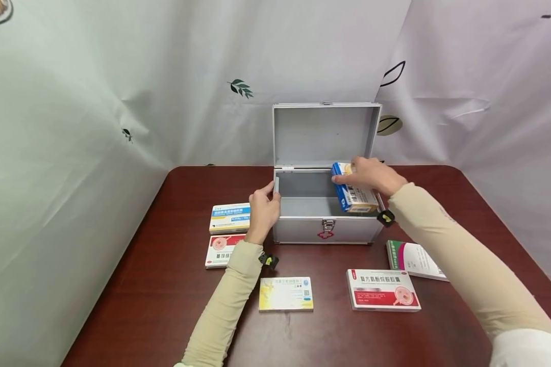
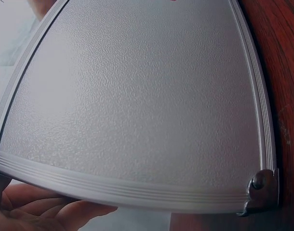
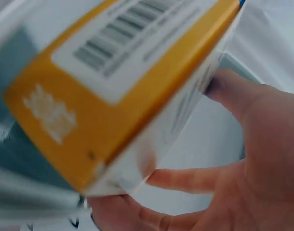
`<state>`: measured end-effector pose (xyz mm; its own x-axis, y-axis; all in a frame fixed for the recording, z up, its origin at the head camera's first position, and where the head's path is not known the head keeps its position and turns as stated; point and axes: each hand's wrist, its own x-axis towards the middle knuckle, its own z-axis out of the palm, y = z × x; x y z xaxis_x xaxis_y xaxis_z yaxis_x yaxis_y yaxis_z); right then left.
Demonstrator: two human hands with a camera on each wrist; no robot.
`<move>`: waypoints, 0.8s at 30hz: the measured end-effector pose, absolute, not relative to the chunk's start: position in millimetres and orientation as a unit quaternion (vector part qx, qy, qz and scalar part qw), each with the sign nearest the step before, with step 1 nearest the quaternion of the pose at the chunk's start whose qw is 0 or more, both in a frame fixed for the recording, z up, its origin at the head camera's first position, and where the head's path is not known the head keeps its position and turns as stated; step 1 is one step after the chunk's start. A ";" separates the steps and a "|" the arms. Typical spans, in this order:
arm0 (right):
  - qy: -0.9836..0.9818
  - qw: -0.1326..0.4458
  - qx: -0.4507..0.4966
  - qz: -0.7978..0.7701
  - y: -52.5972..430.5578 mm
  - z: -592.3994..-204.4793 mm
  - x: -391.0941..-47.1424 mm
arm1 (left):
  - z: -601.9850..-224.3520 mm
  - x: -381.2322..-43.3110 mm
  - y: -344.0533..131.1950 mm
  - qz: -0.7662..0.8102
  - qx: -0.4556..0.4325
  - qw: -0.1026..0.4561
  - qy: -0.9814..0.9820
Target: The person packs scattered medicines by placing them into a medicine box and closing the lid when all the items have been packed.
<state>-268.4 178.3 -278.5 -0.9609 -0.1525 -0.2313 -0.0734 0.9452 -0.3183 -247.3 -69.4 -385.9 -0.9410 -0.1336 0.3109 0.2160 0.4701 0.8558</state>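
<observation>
A silver metal case (image 1: pixel 300 230) stands with its lid (image 1: pixel 326 135) raised at the back. My left hand (image 1: pixel 264 210) holds the case's left rim with thumb and fingers. Its textured side panel (image 2: pixel 152 96) fills the left wrist view, my left fingers (image 2: pixel 84 211) beyond one edge. Over the right part of the opening, my right hand (image 1: pixel 372 176) grips a blue, white and orange medicine box (image 1: pixel 357 196), tilted. Close up in the right wrist view, that medicine box (image 3: pixel 142 62) shows an orange end with a barcode; my right thumb and fingers (image 3: pixel 185 179) are against its white face.
Left of the case lie a blue-and-white medicine box (image 1: pixel 222 216) and a red-and-white one (image 1: pixel 218 252). A yellow-and-white box (image 1: pixel 286 294) lies in front. To the right are another red-and-white box (image 1: pixel 383 289) and a green-and-white box (image 1: pixel 418 259), partly behind my sleeve.
</observation>
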 end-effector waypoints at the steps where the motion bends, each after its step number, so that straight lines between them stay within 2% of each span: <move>1: 0.976 0.139 -0.058 -0.155 172.6 -280.5 -269.4 | -385.6 -247.2 -69.8 -0.514 -0.026 0.172 -0.840; 9: 0.966 0.210 -0.039 -0.145 130.9 -304.4 -278.7 | -385.5 -246.0 -70.1 -0.521 -0.026 0.177 -0.834; 15: 0.969 0.210 -0.045 -0.119 105.7 -310.9 -281.9 | -386.5 -245.6 -67.5 -0.528 -0.033 0.188 -0.827; 24: 0.969 0.217 -0.054 -0.102 74.3 -328.7 -277.7 | -387.4 -245.2 -68.5 -0.528 -0.029 0.175 -0.830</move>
